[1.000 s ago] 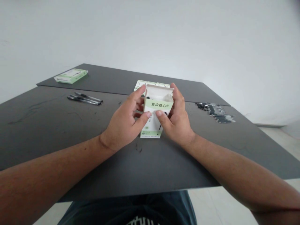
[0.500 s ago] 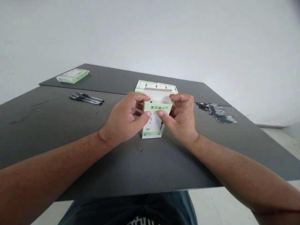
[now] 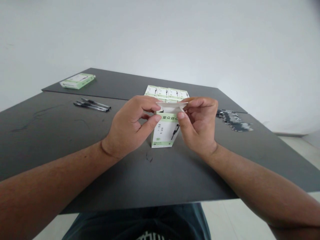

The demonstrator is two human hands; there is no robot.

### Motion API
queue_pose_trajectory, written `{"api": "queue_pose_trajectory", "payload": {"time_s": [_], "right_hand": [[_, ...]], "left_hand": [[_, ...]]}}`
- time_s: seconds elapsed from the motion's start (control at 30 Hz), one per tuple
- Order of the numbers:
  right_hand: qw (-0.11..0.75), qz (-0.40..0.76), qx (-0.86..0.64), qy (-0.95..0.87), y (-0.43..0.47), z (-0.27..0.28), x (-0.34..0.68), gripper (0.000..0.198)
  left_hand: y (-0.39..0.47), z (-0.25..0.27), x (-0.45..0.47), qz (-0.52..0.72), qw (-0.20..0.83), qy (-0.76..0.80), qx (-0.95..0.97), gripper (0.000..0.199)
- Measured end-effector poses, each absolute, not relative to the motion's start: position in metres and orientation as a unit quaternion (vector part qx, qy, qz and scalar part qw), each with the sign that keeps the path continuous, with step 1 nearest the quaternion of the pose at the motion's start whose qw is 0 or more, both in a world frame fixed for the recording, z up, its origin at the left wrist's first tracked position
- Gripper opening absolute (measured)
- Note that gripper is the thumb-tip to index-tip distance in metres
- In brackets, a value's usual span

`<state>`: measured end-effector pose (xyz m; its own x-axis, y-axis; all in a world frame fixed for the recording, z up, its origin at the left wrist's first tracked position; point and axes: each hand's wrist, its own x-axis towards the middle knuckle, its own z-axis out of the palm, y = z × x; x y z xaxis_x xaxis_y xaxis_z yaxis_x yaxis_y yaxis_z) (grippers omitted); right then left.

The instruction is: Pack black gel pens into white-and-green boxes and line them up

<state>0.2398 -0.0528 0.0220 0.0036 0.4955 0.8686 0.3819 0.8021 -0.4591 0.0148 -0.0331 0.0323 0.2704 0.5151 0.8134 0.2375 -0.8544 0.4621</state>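
Observation:
A white and green pen box [image 3: 165, 131] stands upright on the dark table, its top flap [image 3: 172, 105] tipped forward over the opening and not fully down. My left hand [image 3: 133, 125] grips the box's upper left corner, with the thumb on the front and the fingers behind. At the upper right, my right hand [image 3: 200, 123] pinches the flap and the box's edge between thumb and fingers. What lies inside the box is hidden by the flap and front panel.
Behind the box several similar boxes [image 3: 168, 91] sit in a row. Another box [image 3: 78, 81] lies at the far left. A few black pens [image 3: 92, 105] lie on the left of the table [image 3: 150, 180], and a pile of pens [image 3: 233, 120] on the right.
The raised top flap has come forward and down over the opening. My right hand has shifted right and off the box's front; my left hand keeps its hold.

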Motion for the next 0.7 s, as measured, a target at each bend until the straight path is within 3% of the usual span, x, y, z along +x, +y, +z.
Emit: {"api": "queue_pose_trajectory", "payload": {"time_s": [0.1, 0.2, 0.43, 0.7], "right_hand": [[0.632, 0.05, -0.308, -0.71, -0.052, 0.021, 0.24, 0.042], [0.604, 0.029, -0.318, -0.73, -0.059, 0.029, 0.244, 0.035], [0.599, 0.031, -0.325, -0.731, -0.07, 0.045, 0.245, 0.014], [0.601, 0.072, -0.354, -0.713, -0.064, 0.037, 0.244, 0.016]], "left_hand": [[-0.03, 0.021, 0.017, 0.578, 0.185, 0.219, 0.763, 0.038], [-0.03, 0.018, 0.018, 0.583, 0.188, 0.196, 0.765, 0.049], [-0.038, 0.034, 0.015, 0.558, 0.065, 0.206, 0.801, 0.038], [-0.043, 0.041, 0.015, 0.531, 0.074, 0.243, 0.808, 0.028]]}}
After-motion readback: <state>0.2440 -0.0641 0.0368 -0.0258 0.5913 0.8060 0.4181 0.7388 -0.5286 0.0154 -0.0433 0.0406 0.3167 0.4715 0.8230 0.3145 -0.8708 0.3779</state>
